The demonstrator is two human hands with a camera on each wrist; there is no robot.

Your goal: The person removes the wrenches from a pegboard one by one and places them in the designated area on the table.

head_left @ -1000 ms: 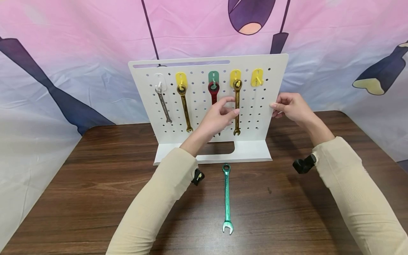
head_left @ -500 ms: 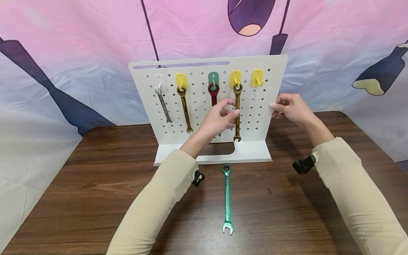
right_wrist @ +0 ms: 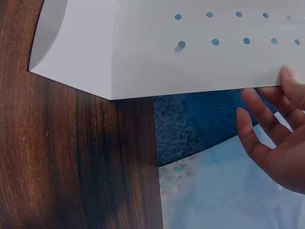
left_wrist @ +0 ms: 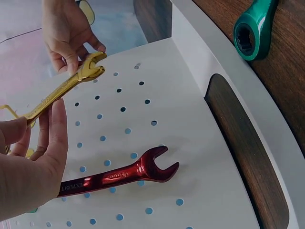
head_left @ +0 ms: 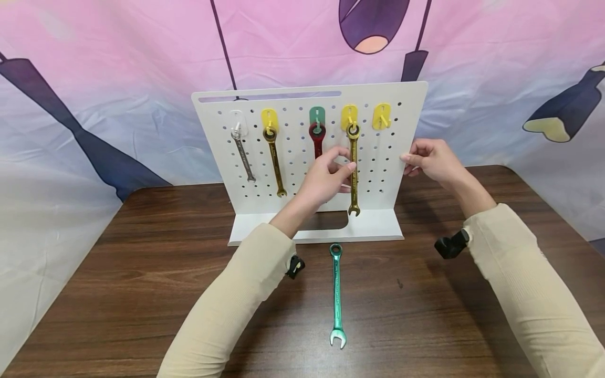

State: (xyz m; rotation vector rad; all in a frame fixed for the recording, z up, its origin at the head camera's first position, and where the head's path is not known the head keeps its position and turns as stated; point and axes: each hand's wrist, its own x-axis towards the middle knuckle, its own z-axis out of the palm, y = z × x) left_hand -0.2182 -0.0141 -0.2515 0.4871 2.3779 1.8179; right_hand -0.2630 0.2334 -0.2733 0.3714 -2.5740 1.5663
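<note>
My left hand (head_left: 326, 178) pinches a gold combination wrench (head_left: 354, 178) between thumb and fingers around the middle of its shaft. The wrench hangs almost upright, its ring end overlapping a yellow hook (head_left: 350, 111) in the head view. In the left wrist view, its open jaw end (left_wrist: 90, 69) stands out in front of the white pegboard (left_wrist: 109, 152). My right hand (head_left: 432, 160) holds the board's right edge, thumb on the front face and fingers at the back. Partly behind the left hand hangs a red wrench (left_wrist: 114, 177).
Left on the board hang a small silver wrench (head_left: 243, 157) and another gold wrench (head_left: 275, 163). A bare yellow hook (head_left: 382, 116) sits at the far right. On the wooden table (head_left: 142, 273), a green wrench (head_left: 337, 294) lies before the board's base.
The left hand has drawn the gold wrench slightly down and outward, its lower end dropping in the head view. The right hand keeps its place on the board's edge.
</note>
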